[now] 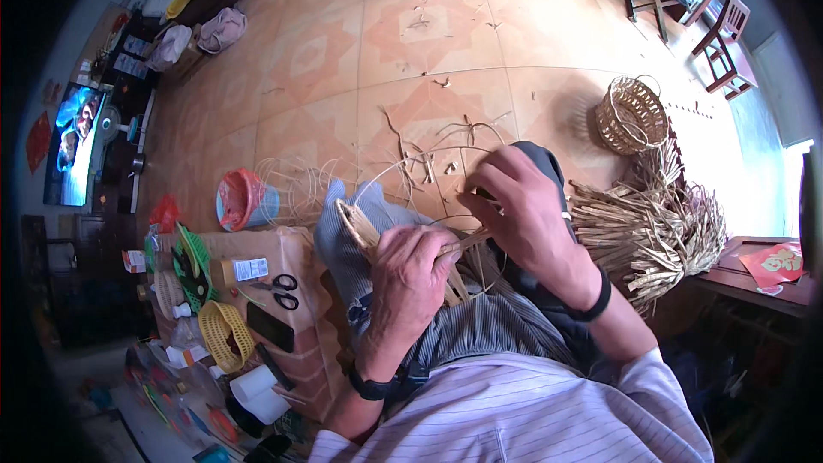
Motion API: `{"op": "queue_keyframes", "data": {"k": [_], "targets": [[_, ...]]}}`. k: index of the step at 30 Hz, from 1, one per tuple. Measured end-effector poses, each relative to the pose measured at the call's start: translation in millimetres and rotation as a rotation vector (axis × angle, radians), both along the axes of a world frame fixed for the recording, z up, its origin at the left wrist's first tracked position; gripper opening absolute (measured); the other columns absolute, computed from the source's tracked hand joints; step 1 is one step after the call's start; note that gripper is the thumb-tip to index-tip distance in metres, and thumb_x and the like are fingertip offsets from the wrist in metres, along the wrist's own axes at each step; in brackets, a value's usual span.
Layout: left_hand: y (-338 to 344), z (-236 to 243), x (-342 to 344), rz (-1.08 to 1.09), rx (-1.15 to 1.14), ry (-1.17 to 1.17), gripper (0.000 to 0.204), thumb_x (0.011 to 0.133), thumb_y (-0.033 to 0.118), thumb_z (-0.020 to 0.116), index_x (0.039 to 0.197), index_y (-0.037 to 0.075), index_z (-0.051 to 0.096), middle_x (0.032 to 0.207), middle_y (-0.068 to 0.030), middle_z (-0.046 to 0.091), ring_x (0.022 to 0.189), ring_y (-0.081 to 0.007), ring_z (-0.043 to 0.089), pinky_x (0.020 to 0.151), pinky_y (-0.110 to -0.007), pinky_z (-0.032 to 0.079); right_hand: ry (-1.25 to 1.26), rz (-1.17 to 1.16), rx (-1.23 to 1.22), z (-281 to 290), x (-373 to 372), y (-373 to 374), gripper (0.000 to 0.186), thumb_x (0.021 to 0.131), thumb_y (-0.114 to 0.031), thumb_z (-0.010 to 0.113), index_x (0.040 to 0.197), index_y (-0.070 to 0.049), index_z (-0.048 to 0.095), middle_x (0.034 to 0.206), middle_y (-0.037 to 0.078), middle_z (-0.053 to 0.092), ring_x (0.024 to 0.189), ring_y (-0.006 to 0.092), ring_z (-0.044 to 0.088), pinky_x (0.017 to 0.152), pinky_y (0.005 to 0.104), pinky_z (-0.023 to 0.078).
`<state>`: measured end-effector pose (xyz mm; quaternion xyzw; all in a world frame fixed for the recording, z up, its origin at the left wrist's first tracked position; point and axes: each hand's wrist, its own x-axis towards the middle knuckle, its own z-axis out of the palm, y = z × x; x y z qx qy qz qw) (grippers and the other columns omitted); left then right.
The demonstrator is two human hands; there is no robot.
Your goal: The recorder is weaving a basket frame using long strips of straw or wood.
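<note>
On my lap lies a partly woven piece of dried plant strips, pale tan, with a thick edge. My left hand is closed on it, thumb and fingers pinching near a flat dried strip. This strip runs across to my right hand, whose fingers are curled round its far end; the fingertips are partly hidden. A thin pale cane arcs up from the woven piece toward my right hand. Below the hands, more strips hang over my striped apron.
At the right lies a large bundle of dried strips beside a woven basket. A left-hand table bears scissors, a phone and a yellow plastic basket. A lined bucket stands behind it. Scraps litter the tiled floor.
</note>
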<state>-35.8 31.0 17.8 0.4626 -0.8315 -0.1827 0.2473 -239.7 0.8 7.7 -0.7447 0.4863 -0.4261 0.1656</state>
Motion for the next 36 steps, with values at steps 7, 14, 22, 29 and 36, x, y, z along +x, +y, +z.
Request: {"op": "queue_keyframes", "data": {"k": [7, 14, 22, 29, 36], "targets": [[-3, 17, -1, 0.057, 0.318, 0.001, 0.015, 0.09, 0.012, 0.077, 0.103, 0.006, 0.071, 0.091, -0.0115, 0.073, 0.094, -0.0348, 0.068, 0.087, -0.046, 0.052, 0.045, -0.025, 0.048, -12, 12, 77, 0.024, 0.077, -0.013, 0.085, 0.093, -0.007, 0.068, 0.083, 0.008, 0.06, 0.07, 0.0263, 0.066, 0.059, 0.0401, 0.053], [-13, 23, 1, 0.036, 0.554, 0.039, 0.018, 0.093, 0.015, 0.076, 0.105, 0.003, 0.07, 0.092, -0.014, 0.074, 0.088, -0.0332, 0.071, 0.082, -0.044, 0.053, -0.011, -0.022, 0.23, -30, 23, 79, 0.028, 0.081, -0.02, 0.084, 0.099, -0.005, 0.068, 0.08, 0.012, 0.066, 0.07, 0.0334, 0.069, 0.061, 0.0432, 0.055], [-11, 16, -25, -0.026, 0.163, -0.008, 0.02, 0.084, 0.013, 0.083, 0.097, 0.005, 0.07, 0.09, -0.0095, 0.072, 0.089, -0.0316, 0.068, 0.086, -0.043, 0.051, -0.034, 0.034, 0.289, -35, 19, 85, 0.016, 0.089, -0.012, 0.074, 0.091, -0.003, 0.061, 0.08, 0.015, 0.066, 0.071, 0.0372, 0.069, 0.061, 0.0472, 0.055], [-11, 12, -29, 0.029, 0.034, 0.05, 0.015, 0.083, 0.009, 0.083, 0.09, 0.007, 0.07, 0.081, -0.007, 0.067, 0.079, -0.0293, 0.067, 0.078, -0.042, 0.051, -0.061, 0.053, 0.29, -42, 22, 84, 0.017, 0.09, -0.011, 0.073, 0.085, -0.003, 0.059, 0.075, 0.015, 0.062, 0.068, 0.0369, 0.066, 0.06, 0.0472, 0.053], [-12, 15, -27, 0.335, 0.403, 0.345, 0.03, 0.089, -0.001, 0.076, 0.115, 0.001, 0.061, 0.081, -0.0053, 0.068, 0.076, -0.0103, 0.066, 0.072, -0.028, 0.054, -0.074, 0.062, 0.329, -33, 19, 82, 0.018, 0.093, -0.012, 0.071, 0.083, -0.003, 0.058, 0.074, 0.015, 0.06, 0.069, 0.0374, 0.067, 0.061, 0.0482, 0.054]]}}
